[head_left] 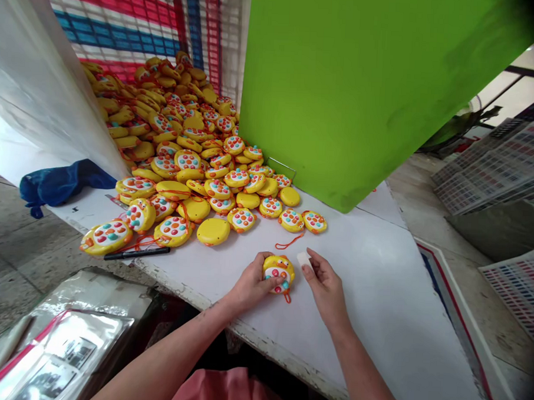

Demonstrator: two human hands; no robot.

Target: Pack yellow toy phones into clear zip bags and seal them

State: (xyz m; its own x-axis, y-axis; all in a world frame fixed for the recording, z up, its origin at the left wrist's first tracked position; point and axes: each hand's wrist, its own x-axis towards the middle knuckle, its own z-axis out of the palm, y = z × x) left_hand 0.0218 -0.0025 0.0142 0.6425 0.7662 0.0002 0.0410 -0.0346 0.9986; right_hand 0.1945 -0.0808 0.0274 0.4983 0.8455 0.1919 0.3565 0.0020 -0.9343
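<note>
In the head view, my left hand (pixel 253 282) is closed around a yellow toy (pixel 278 273) with a white face, colored buttons and a duck-like head. A short red-orange cord loop hangs from its near end. To the right of it, my right hand (pixel 327 284) pinches a small white piece (pixel 304 260), like a wipe or eraser block; its exact kind is not clear. The white piece is apart from the toy. Just beyond the hands lie two similar toys (pixel 291 220) and a loose orange cord loop (pixel 288 243).
A large heap of the same yellow toys (pixel 189 160) spills from a striped woven sack (pixel 115 28) onto the white table (pixel 377 311). A tall green panel (pixel 333 97) stands behind. A black marker (pixel 137 253) and blue cloth (pixel 68 182) lie left.
</note>
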